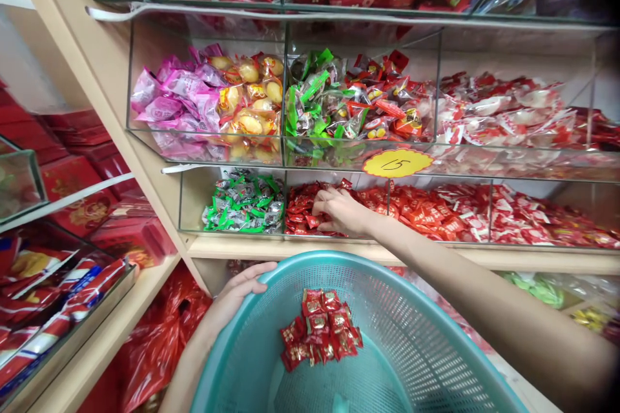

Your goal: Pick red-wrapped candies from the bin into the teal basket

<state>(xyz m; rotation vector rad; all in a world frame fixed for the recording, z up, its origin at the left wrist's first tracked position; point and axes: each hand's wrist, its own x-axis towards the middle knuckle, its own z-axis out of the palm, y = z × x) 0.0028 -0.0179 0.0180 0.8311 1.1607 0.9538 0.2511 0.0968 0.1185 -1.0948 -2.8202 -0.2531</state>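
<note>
My left hand [237, 293] grips the rim of a teal plastic basket [411, 335], fingers curled over its near left edge. Several small red-wrapped candies [320, 330] lie in a heap on the basket's bottom. My right hand [339, 210] reaches over the basket into a clear bin of red-wrapped candies [303, 206] on the lower shelf, fingers bent down and closed among the wrappers. What the fingers hold is hidden by the pile.
Clear bins line the shelves: green-and-silver candies [245, 203] left of my right hand, pink, yellow and green packets [213, 103] above, red-and-white ones [504, 113] to the right. A yellow price tag [397, 162] marked 15 hangs above. Red boxes [82, 187] fill the left shelves.
</note>
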